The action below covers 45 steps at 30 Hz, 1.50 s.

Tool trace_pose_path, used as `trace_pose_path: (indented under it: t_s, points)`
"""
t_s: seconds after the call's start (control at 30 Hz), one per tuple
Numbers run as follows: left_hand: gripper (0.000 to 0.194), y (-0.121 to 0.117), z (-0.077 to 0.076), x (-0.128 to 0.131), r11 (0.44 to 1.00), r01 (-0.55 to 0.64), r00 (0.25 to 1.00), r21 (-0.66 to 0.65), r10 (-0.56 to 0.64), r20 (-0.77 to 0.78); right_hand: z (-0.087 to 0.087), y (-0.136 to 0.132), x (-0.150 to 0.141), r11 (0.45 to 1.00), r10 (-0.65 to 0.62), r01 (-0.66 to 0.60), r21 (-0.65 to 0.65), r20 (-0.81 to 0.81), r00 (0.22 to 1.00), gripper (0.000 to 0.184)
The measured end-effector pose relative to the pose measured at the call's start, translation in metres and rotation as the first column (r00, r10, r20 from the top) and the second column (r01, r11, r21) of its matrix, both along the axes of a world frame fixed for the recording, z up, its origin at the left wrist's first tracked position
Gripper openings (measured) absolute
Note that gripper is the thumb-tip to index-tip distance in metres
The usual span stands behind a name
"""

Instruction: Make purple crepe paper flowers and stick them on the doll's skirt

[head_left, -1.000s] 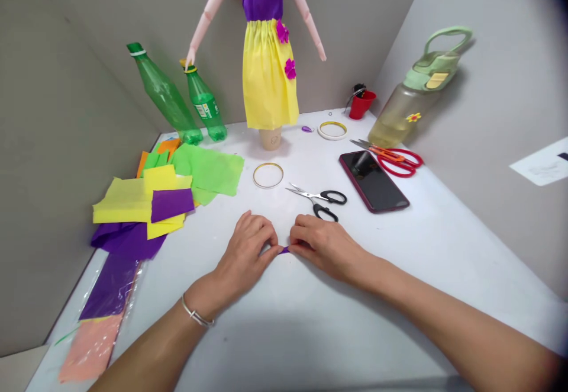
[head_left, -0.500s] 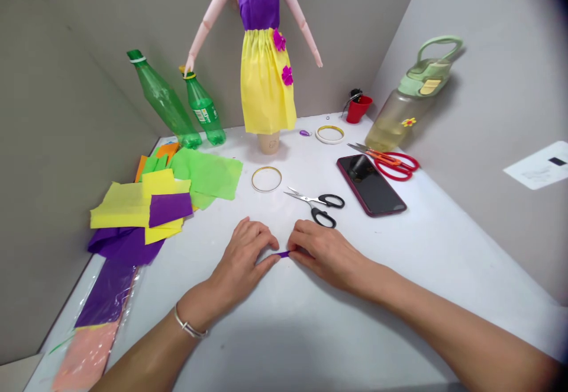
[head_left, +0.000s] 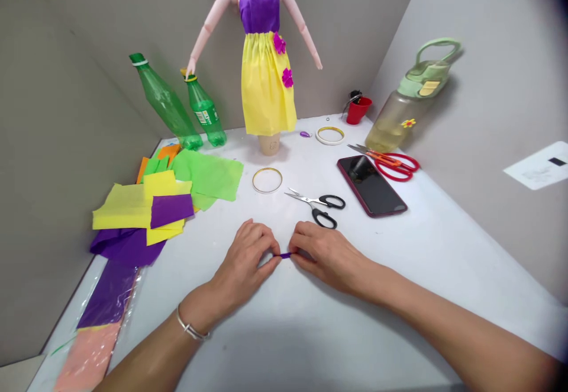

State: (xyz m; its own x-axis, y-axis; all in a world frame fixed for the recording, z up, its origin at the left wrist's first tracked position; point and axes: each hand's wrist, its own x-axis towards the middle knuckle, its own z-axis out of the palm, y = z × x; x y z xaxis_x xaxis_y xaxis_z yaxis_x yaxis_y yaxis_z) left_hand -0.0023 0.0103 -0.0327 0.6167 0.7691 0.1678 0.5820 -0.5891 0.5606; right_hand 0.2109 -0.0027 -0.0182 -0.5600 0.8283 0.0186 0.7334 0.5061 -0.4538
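Our left hand (head_left: 243, 263) and right hand (head_left: 326, 257), at lower centre of the frame just below the scissors (head_left: 316, 203), are closed in a firm pinch, gripping a small purple paper strip (head_left: 286, 255) between them.

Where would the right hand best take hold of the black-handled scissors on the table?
Best at the black finger loops of the black-handled scissors, coming from the near side. The right hand, now pinching a purple paper strip, is just below them. The scissors lie flat, with the loops toward that hand and the steel blades pointing away to the left.
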Motion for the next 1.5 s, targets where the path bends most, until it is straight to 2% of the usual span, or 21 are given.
trace_pose_path:
  t_s: [0.23, 0.4, 0.57, 0.83, 0.97, 1.13, 1.3, 1.5]
  points:
    - [0.010, 0.0011, -0.0030, -0.0020, 1.000, 0.012, 1.000, 0.018, -0.012, -0.009, -0.0012, -0.0022, 0.0006, 0.996, 0.053, -0.051, 0.068, -0.022, 0.998, 0.009]
    - [0.019, 0.0007, -0.0040, -0.0022, 0.999, 0.022, 1.000, 0.045, -0.023, 0.017, -0.0021, -0.0030, 0.0019, 0.988, 0.095, -0.092, 0.123, -0.017, 0.995, 0.011]
    - [0.009, 0.0005, -0.0032, -0.0024, 0.999, 0.017, 0.999, 0.046, -0.018, 0.033, -0.0032, -0.0025, 0.0027, 0.984, 0.102, -0.099, 0.147, -0.015, 0.995, 0.011]
    - [0.008, -0.0005, -0.0001, -0.0014, 0.996, 0.018, 0.998, 0.093, -0.024, 0.058, -0.0017, -0.0031, 0.0017, 0.985, 0.090, -0.087, 0.146, -0.012, 0.996, 0.008]
    - [0.009, -0.0017, 0.0006, -0.0014, 0.980, 0.047, 0.999, 0.194, -0.051, 0.018, -0.0029, -0.0020, 0.0017, 0.988, 0.079, -0.075, 0.133, -0.024, 0.997, 0.007]
    - [0.009, -0.0015, 0.0004, -0.0017, 0.953, 0.079, 0.997, 0.291, -0.073, -0.029, -0.0080, -0.0014, 0.0027, 0.979, 0.108, -0.105, 0.176, -0.007, 0.994, 0.013]
    - [0.009, -0.0008, -0.0003, -0.0017, 0.947, 0.084, 0.996, 0.310, -0.075, -0.039, -0.0087, -0.0017, 0.0026, 0.974, 0.115, -0.113, 0.197, 0.003, 0.993, 0.014]
    - [0.012, -0.0006, -0.0006, -0.0028, 0.961, 0.090, 0.995, 0.261, -0.077, -0.057, -0.0061, -0.0023, 0.0028, 0.983, 0.119, -0.122, 0.139, 0.026, 0.993, 0.014]
